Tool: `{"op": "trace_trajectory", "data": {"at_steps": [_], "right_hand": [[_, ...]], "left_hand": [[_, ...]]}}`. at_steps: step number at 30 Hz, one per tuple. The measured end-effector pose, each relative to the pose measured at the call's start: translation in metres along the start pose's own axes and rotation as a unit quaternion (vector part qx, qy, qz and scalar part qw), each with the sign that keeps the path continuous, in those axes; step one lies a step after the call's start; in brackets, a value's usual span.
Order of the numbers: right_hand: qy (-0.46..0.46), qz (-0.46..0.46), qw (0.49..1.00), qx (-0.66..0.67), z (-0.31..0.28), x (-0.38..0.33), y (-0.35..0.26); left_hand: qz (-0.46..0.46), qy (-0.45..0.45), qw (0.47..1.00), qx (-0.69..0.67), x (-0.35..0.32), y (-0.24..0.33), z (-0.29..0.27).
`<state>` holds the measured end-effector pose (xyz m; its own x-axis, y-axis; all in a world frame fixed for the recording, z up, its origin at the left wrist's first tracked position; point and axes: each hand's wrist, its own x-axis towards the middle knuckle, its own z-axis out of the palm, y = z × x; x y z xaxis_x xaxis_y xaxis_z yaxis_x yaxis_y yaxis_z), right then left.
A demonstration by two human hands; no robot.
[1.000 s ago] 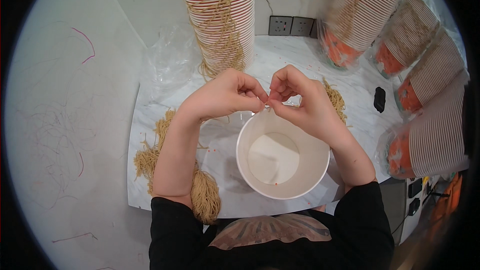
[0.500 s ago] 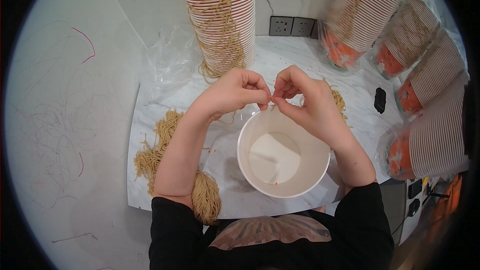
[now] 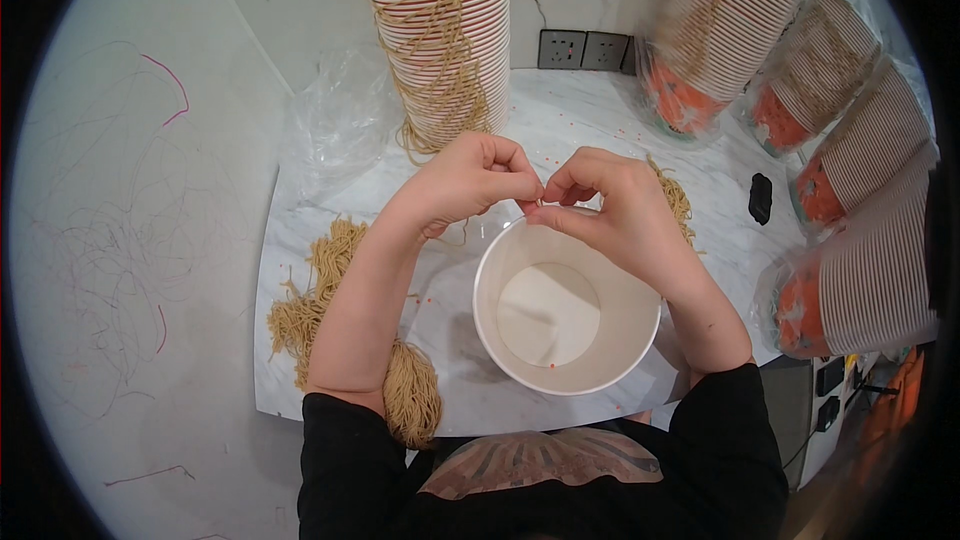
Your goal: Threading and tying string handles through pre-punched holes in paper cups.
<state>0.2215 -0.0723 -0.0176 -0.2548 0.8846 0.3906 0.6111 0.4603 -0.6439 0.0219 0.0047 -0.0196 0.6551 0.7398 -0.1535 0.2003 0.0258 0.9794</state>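
Note:
Above the far rim of a white paper bucket (image 3: pixel 625 325), my two hands meet fingertip to fingertip. My left hand (image 3: pixel 478 178) is closed in a pinch on a thin strand of tan yarn (image 3: pixel 464 232), part of which trails below the palm. Thumb and forefinger of my right hand (image 3: pixel 622 208) pinch at the same strand close by; the exact spot is mostly hidden by the fingers. The open bucket stands upright, an orange speck on its bottom. Beside my left forearm lie a loose heap of tan yarn (image 3: pixel 335 250) and a bundled hank (image 3: pixel 412 395).
At the back stands a tall stack of buckets (image 3: pixel 440 50) draped with tan strands, beside a clear plastic bag (image 3: pixel 345 130). Several wrapped bucket stacks (image 3: pixel 870 280) line the right side. A small black object (image 3: pixel 760 200) and more yarn (image 3: pixel 672 202) lie right of my hands.
My right hand has lowered slightly and turned, its fingertips shifting left against my left fingers. My left hand and the bucket stay nearly in place.

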Motion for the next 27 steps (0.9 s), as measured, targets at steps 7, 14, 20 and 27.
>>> {"op": "trace_trajectory", "data": {"at_steps": [7, 14, 20, 27], "right_hand": [[-0.006, 0.034, 0.998, 0.046, 0.0016, 0.0014, 0.0014], [-0.018, 0.057, 0.995, 0.084, 0.0008, 0.0010, -0.0006], [-0.016, 0.017, 0.998, 0.059, -0.0003, 0.0004, 0.0021], [0.011, -0.019, 1.000, -0.005, 0.0044, -0.0016, -0.0034]], "left_hand": [[0.027, -0.008, 1.000, 0.012, -0.0008, -0.0013, -0.0019], [0.015, -0.004, 0.999, 0.044, -0.0056, 0.0059, -0.0033], [0.019, 0.002, 0.999, 0.048, -0.0051, 0.0030, -0.0048], [0.003, 0.033, 0.999, 0.022, 0.0036, -0.0008, -0.0003]]}}
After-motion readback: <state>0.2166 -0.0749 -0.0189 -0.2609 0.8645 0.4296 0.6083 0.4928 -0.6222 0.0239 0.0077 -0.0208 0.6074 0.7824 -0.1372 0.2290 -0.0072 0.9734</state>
